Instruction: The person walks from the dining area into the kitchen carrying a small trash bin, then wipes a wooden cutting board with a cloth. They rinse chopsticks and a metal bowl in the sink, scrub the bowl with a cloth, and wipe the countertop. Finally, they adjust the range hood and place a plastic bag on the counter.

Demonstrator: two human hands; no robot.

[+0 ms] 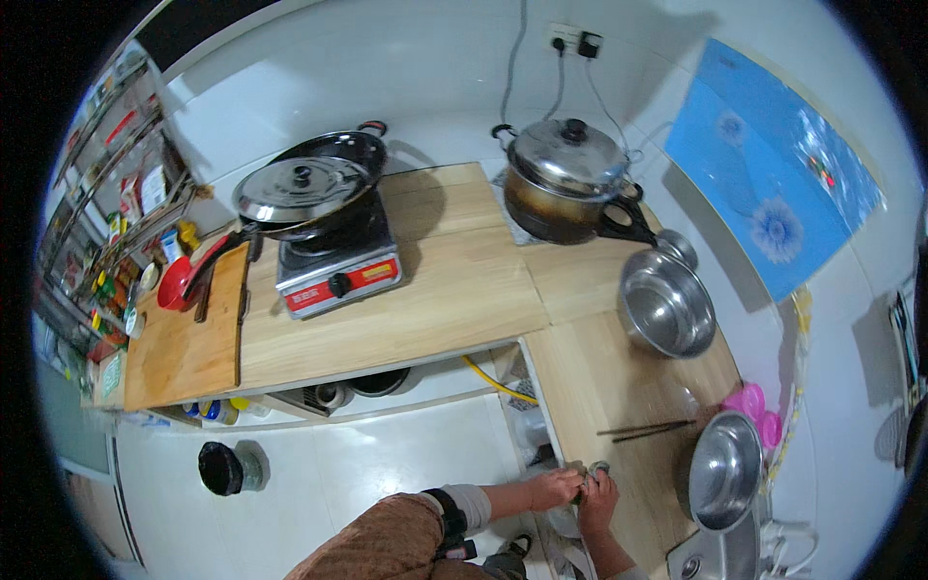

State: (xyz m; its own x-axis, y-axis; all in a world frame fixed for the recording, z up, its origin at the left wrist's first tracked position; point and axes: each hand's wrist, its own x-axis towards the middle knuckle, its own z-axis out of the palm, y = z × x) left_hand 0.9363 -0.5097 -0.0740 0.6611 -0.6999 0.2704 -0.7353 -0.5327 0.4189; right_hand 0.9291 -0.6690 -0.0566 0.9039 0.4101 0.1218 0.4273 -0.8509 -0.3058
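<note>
My left hand (557, 489) and my right hand (598, 500) are close together at the front edge of the wooden counter (580, 377). Both grip a small crumpled grey-green thing, probably a cloth (599, 467); most of it is hidden by my fingers. Just beyond my hands a pair of dark chopsticks (645, 431) lies on the counter. To the right stands a steel basin (725, 471), with pink plastic items (754, 406) behind it.
Further back are another steel bowl (668, 304) and a lidded pot (569, 181). A lidded wok (312, 181) rests on a portable gas stove (339, 272). At left are a cutting board (188, 348) and red ladle (174, 284). A sink (714, 558) sits lower right.
</note>
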